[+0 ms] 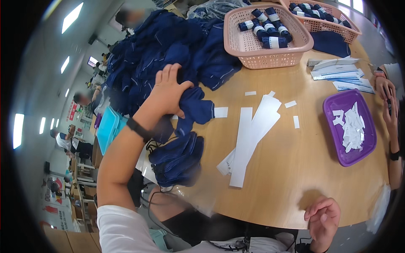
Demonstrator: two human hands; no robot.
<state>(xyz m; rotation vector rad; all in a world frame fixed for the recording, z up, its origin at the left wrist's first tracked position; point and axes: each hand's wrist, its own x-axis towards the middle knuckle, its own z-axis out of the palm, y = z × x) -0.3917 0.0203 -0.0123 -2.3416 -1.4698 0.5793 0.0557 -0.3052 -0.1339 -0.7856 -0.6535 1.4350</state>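
Observation:
My left hand (168,89) is stretched out with fingers spread, at the near edge of a large heap of navy cloth pieces (147,50) with light stitching. Against its thumb side lies a small navy cloth piece (196,109), its end next to a white paper strip (221,112). Below the wrist rests a neat stack of folded navy cloth pieces (179,158). Over the table's near right edge, my right hand (322,219) is loosely curled, palm partly showing, with nothing visible in it.
Long white paper strips (244,147) lie mid-table. A purple tray (341,157) holds paper slips. Pink baskets (270,60) with banded navy rolls (270,27) stand at the back, beside paper sheets (337,71). Another person's hands (386,95) are at the right edge; a cyan bin (110,126) stands left.

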